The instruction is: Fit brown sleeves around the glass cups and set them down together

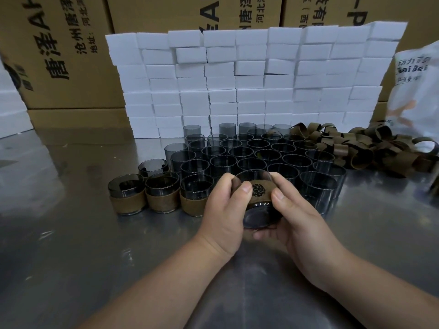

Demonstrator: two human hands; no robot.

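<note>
Glass cup (259, 216), base tilted toward you, is gripped in your left hand (223, 210) and right hand (293, 216); the sleeved cups (162, 193) stand leftward.

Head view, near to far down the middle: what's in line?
Held cup in left hand and right hand → bare cups → white blocks → cardboard boxes.

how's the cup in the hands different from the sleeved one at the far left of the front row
The held cup is tilted, base toward the camera, in the left hand and right hand; the far-left cup stands upright on the table. The held cup's sleeve shows a dark round emblem; the far-left cup's looks plain. Both are smoky glass with brown sleeves.
</note>
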